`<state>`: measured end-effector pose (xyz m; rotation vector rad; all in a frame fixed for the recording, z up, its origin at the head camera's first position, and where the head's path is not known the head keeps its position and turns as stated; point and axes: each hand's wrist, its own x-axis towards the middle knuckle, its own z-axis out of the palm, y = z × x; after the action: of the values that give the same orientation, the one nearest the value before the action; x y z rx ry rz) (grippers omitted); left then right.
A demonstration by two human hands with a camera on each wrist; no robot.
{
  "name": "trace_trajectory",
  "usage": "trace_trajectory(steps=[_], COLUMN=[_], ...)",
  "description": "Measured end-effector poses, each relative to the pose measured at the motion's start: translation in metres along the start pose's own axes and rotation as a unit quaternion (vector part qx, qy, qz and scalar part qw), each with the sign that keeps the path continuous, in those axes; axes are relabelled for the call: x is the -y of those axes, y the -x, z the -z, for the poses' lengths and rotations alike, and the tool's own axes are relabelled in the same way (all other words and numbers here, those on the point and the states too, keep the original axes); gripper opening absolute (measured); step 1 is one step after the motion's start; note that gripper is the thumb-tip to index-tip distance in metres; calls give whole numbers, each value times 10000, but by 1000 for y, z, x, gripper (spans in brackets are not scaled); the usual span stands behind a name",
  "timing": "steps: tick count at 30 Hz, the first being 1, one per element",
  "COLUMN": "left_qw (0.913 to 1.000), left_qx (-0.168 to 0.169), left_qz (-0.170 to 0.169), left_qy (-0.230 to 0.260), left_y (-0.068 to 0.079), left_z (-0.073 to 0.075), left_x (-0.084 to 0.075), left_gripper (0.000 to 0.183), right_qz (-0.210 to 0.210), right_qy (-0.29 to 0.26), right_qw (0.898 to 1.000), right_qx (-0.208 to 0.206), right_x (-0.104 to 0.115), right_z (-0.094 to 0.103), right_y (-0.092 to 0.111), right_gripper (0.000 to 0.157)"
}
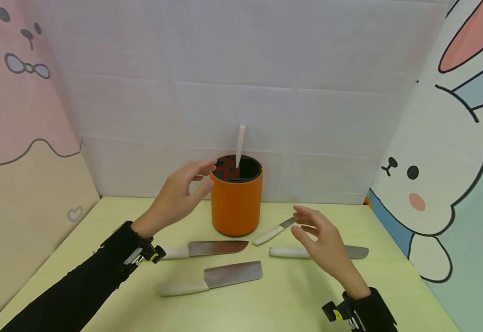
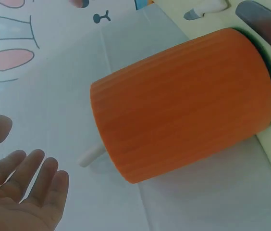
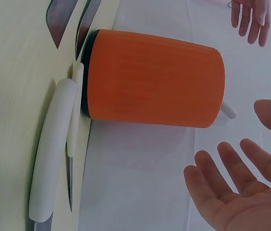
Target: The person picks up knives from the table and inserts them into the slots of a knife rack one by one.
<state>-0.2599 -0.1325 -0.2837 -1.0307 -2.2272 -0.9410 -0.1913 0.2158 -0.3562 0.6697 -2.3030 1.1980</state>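
Observation:
An orange knife block with a black slotted top stands at the back of the table, and a white handle sticks up from it. My left hand is at the block's left rim, fingers loosely extended and holding nothing. To the right, my right hand is above a white-handled knife, covering its middle in the head view; its fingers are spread and loosely bent in the right wrist view. Beside that hand lies a small white-handled paring knife, its blade pointing back and right.
A knife with a broad pointed blade lies in front of the block, its handle partly behind the left cuff. Nearer is a cleaver with a square-ended blade. A white sheet hangs behind the table, with cartoon-printed panels at both sides.

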Motion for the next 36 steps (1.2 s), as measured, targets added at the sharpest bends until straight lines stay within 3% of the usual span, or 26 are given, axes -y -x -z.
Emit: trace_trajectory(steps=[6,16,23,36], left_qw=[9988,9944,9915,9878], left_qx=[151,393,369,527], left_qz=[39,184,124,137], left_qy=[-458,-966,-1239,-1456], left_y=[38,93,109,126], left_z=[-4,-28,-39,-55], left_x=[-2,3,10,19], left_gripper=[43,49,55,56], right_qz=[13,106,145,312], right_qy=[473,1100,1619,1919], right_qw=[9987,9915,9818,9740], right_qx=[162,693,982,1160], right_x=[-18,-40,-54,-59], right_z=[7,18,19,13], right_y=[5,15,26,31], right_gripper=[45,48,49,50])
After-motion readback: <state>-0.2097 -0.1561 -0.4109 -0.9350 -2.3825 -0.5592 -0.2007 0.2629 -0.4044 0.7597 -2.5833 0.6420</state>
